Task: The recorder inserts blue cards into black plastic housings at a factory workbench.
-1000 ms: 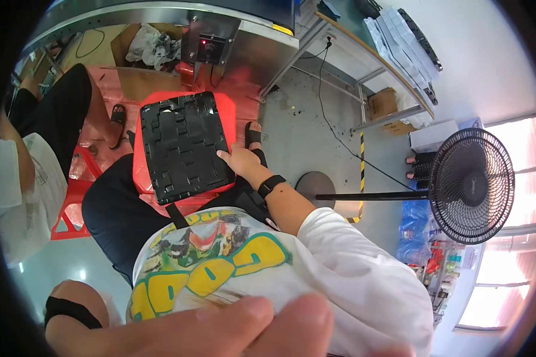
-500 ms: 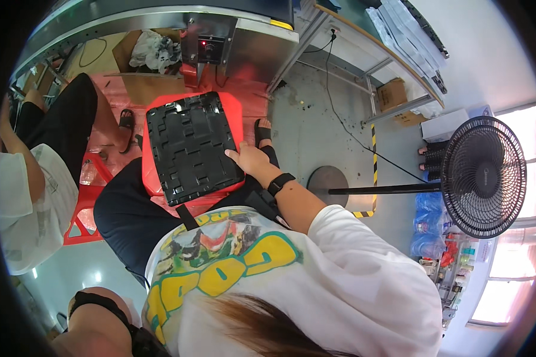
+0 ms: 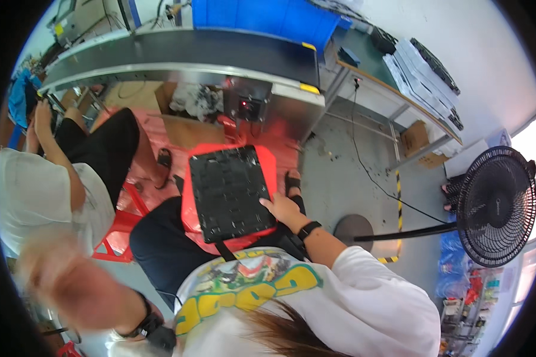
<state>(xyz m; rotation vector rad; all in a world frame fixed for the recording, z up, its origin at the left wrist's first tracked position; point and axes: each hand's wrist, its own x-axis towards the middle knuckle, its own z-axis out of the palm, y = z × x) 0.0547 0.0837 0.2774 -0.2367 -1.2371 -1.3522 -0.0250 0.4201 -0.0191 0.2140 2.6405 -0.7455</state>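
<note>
1. Nearest the camera, at lower left, is the wearer's left hand (image 3: 71, 282), raised, empty-looking and badly blurred; whether its fingers are apart or together cannot be told.
2. Beyond it is the wearer's white T-shirt (image 3: 363, 291), printed with yellow lettering.
3. The right hand (image 3: 284, 213), with a black wristband (image 3: 308, 229) behind it, is at the right edge of a black panel. Its thumb reaches over that edge; the other fingers are partly hidden, so whether they clamp the panel cannot be told.
4. The rectangular black panel (image 3: 229, 190), its face patterned with raised blocks, lies flat on a red stool (image 3: 269, 166) between the wearer's knees.
5. To the left sits a co-worker (image 3: 41, 190) in a white top and black shorts.
6. To the right stands a black pedestal fan (image 3: 495, 205).
7. Farther off, a conveyor (image 3: 178, 56) runs across, with an open cardboard box (image 3: 190, 132) beneath.
8. Behind the conveyor is a blue bin (image 3: 268, 18); right of it, a table (image 3: 366, 59) carries stacked white trays (image 3: 423, 77).
</note>
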